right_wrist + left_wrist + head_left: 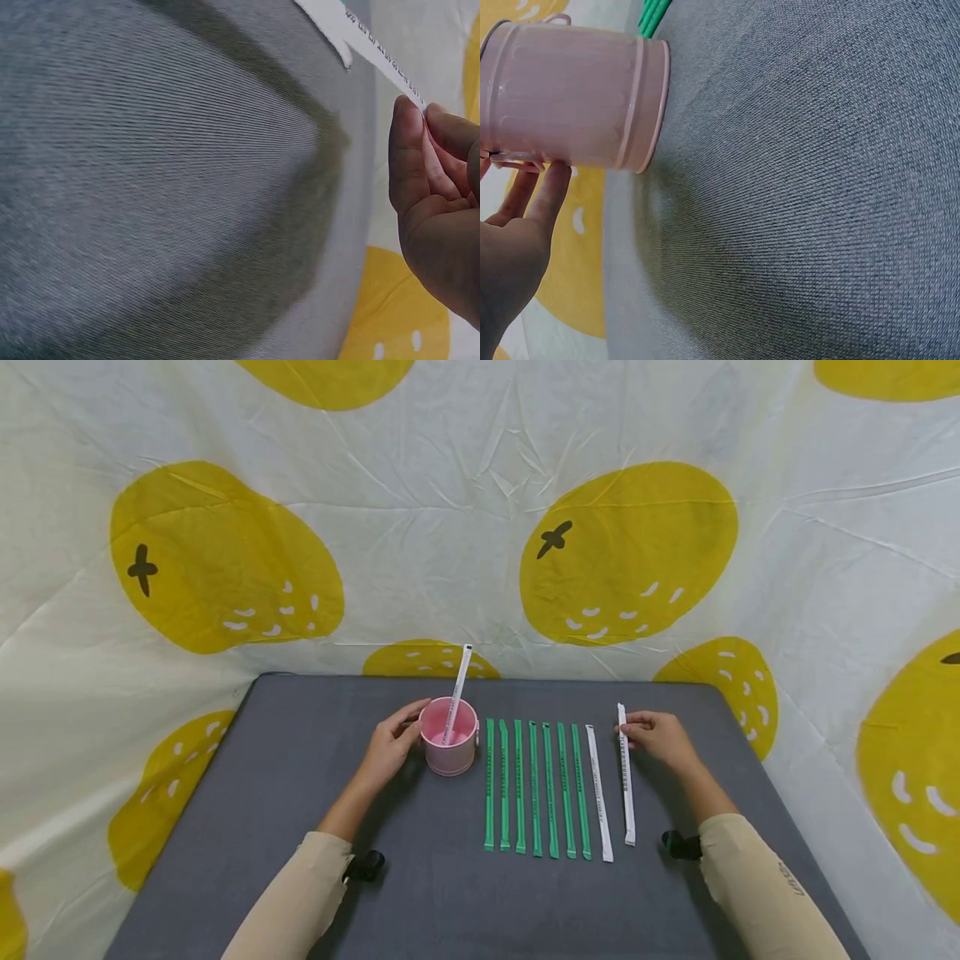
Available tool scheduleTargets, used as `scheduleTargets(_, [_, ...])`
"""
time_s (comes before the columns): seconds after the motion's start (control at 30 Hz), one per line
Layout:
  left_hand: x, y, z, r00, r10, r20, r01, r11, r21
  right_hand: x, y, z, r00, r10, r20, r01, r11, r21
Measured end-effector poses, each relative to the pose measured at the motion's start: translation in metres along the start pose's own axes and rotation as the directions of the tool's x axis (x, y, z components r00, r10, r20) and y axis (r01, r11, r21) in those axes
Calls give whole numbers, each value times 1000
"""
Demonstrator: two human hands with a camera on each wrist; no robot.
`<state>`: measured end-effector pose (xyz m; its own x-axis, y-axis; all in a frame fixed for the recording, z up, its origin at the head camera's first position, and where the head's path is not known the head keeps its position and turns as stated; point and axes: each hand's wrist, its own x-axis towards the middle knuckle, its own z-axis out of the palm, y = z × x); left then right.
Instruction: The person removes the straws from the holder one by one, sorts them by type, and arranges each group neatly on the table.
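My left hand (392, 745) rests against the pink cup (449, 737), fingers lightly curved along its side at the cup's nine o'clock; the left wrist view shows my fingertips (549, 184) touching the wall near the rim rather than wrapped round it. One white wrapped straw (457, 693) stands in the cup, leaning toward one o'clock and sticking out well above the rim.

At the cup's three o'clock, on the grey desk (300, 793), lie seven green wrapped straws (534, 787) in a neat row, side by side, each running from twelve to six o'clock. Just beside them, further toward three o'clock, lies one white straw (598, 793) flat in the same direction.

My right hand (660, 737) pinches the far end of a second white straw (625, 772) between thumb and fingers; the rest of that straw stretches toward six o'clock over the desk.

So: one cup, seven green straws, three white straws.

Behind the desk hangs a white cloth (450, 510) printed with yellow fruit shapes.
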<state>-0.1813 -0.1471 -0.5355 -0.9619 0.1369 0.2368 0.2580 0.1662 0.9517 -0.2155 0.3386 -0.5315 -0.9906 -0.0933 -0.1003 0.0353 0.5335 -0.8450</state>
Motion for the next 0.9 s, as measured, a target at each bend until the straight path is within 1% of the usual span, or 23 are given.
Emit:
scheduleTargets(0.17, [0,-1,0,1000,-1,4,1,1000,6,0,6,10,1000,9,5,-9,1000,17])
scheduleTargets(0.37, [0,-2,-1,1000,3,1,-3,1000,1,-4,4,17,997,46,58,-47,999,11])
scheduleTargets(0.43, [0,-1,-1,1000,-2,-2,2,1000,1,-4,4,19,997,51,63,-52,998,19])
scheduleTargets(0.6, [0,2,1,999,-34,6,34,999,11,-6,7,26,996,78,40,-78,997,2])
scheduleTargets(0.77, [1,2,0,999,-36,16,35,999,19,-6,9,30,995,97,16,-96,995,-26])
scheduleTargets(0.9, [0,3,-1,999,-36,2,36,999,23,-6,11,34,995,97,-13,-97,994,-49])
